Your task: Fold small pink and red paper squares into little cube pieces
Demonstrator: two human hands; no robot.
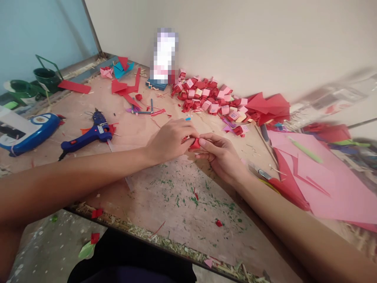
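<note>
A small folded piece of red paper (194, 145) is held between both hands above the middle of the wooden table. My left hand (173, 138) reaches in from the left, its fingers closed on the paper's near side and partly hiding it. My right hand (222, 155) pinches the same piece between thumb and fingers from the right. Behind the hands lies a pile of small folded paper boxes (206, 94) in red and pink, some with marks written on them. A blue glue gun (88, 137) rests on the table left of my left hand.
Pink paper sheets (332, 173) and a utility knife (264, 174) lie at the right. A blue-and-white tape dispenser (35, 129) and green cups (47, 79) stand at the left. A blurred upright screen (165, 55) leans near the wall. Red scraps and green flecks litter the tabletop (153, 212).
</note>
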